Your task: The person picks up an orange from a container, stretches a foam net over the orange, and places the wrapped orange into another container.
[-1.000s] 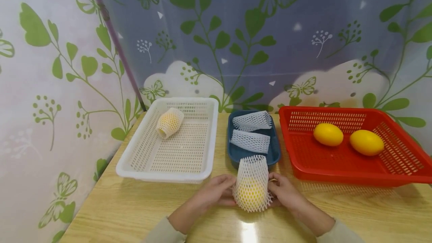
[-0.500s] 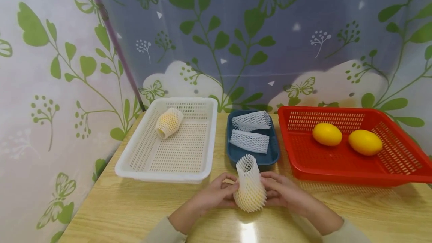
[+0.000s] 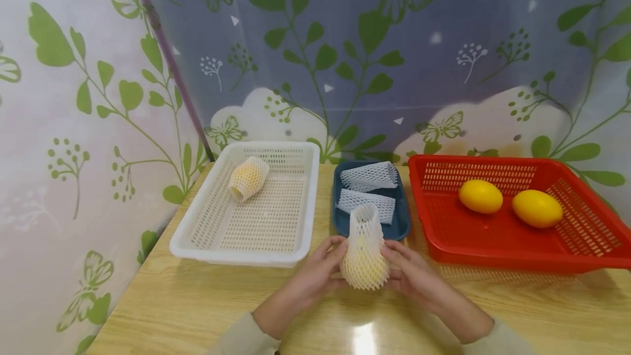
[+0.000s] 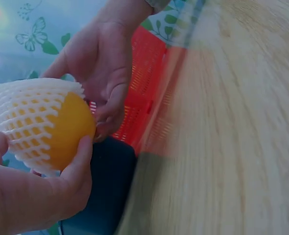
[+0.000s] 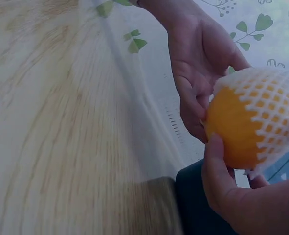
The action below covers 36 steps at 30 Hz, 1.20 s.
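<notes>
Between my two hands is an oval yellow fruit (image 4: 76, 127) partly covered by a white foam net sleeve (image 3: 366, 234). My left hand (image 3: 317, 270) grips it from the left, and my right hand (image 3: 416, 275) grips it from the right. In the head view the sleeve's narrow mouth points up and away. Both wrist views show the fruit's lower end bare, with fingertips pressed on it. Just behind stands a small dark blue tray (image 3: 340, 223) with two flat foam net sleeves, the far one (image 3: 370, 176) and the near one (image 3: 357, 201), the latter partly hidden.
To the left stands a white plastic basket (image 3: 241, 257) containing one sleeved fruit (image 3: 250, 178). A red plastic basket (image 3: 503, 256) at the right holds two bare yellow fruits, one left (image 3: 480, 196) and one right (image 3: 537, 209). A patterned cloth (image 3: 315, 70) hangs behind the wooden table (image 3: 315, 322).
The sleeve's upper part has narrowed from wide and flat to a tube around the fruit. Both hands have shifted their grip higher and lifted the fruit slightly up and away towards the tray.
</notes>
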Available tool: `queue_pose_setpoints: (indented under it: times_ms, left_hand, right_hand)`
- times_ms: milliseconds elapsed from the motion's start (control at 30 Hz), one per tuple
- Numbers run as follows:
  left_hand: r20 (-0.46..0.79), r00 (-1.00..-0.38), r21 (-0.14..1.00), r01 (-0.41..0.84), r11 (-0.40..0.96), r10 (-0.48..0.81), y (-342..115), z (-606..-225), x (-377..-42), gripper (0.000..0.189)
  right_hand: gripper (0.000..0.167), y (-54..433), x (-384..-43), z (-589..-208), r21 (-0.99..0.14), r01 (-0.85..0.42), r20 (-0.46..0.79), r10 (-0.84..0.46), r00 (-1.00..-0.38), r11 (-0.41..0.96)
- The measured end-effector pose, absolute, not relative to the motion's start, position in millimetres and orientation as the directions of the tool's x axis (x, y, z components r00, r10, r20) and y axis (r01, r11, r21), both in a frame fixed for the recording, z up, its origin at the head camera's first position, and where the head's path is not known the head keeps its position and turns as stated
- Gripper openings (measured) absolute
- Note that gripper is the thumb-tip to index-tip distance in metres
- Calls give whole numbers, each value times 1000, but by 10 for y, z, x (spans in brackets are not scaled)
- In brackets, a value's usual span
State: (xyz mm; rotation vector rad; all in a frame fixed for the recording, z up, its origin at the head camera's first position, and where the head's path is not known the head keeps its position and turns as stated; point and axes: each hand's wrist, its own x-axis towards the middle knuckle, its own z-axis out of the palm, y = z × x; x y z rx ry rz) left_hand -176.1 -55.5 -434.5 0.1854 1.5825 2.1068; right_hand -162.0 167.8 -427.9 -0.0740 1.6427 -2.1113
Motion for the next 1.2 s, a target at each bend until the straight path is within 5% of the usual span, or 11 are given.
queue_pose_setpoints:
  times_ms: [200, 467, 967, 1200]
  left_hand:
    - [-139, -882, 925, -277, -258, 450, -456, -4255, -1791, 35]
    - [-103, -894, 938, -233, -257, 435, -401, -4159, -1857, 51]
    - [-76, -867, 943, -222, -246, 492, -445, -4067, -1896, 61]
    - [-77, -860, 932, -242, -270, 504, -476, -4038, -1905, 67]
  right_hand:
    - [26, 1631, -1615, -4177, -915, 280, -186, -311, -932, -292]
    - [56, 1663, -1625, -4079, -940, 223, -133, -322, -937, -260]
    - [32, 1674, -1642, -4082, -940, 105, 10, -332, -943, -326]
    - [50, 1701, -1666, -4074, -942, 101, 28, -375, -926, -321]
